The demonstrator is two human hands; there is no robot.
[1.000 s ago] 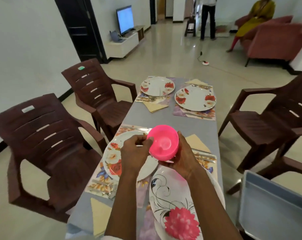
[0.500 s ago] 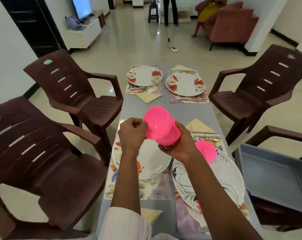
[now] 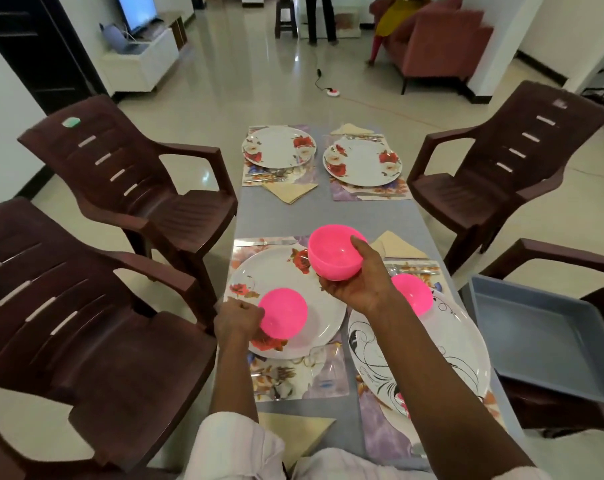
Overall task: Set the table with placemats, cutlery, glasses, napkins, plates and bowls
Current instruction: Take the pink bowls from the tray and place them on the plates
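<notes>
Obs., bowl step. Low pink bowl [image 3: 283, 313] at the near rim of the flowered plate [image 3: 276, 268]; left hand [image 3: 236, 318] curled, pinching its left edge; cannot tell whether the bowl's foot touches the plate or hangs just above it.

Raised pink bowl [image 3: 331, 254] held over the worktop [image 3: 311, 216], mouth tilted away and to the left; right hand [image 3: 357, 285] cups it from beneath, digits wrapped up the wall to the rim; whether it is one bowl or a nested pair, cannot tell.

Third pink bowl [image 3: 413, 294] sits on the far edge of the swirl plate [image 3: 449, 341], partly hidden behind the right wrist.

Far-left plate [image 3: 278, 147] and far-right plate [image 3: 363, 161] carry no bowl; judged: two places outstanding.

Handling, judged: thin moulded plastic, glossy; light and stiff enough for a one-hand carry, unlikely to break if dropped; smooth wall may slip under a side squeeze, so take it at the rim, thumb inside and fingers outside, or cup under the base; a light bowl could skate on a glazed plate, so set it flat and central before letting go.

Grey tray [image 3: 543, 341] lies on the chair at right.
</notes>
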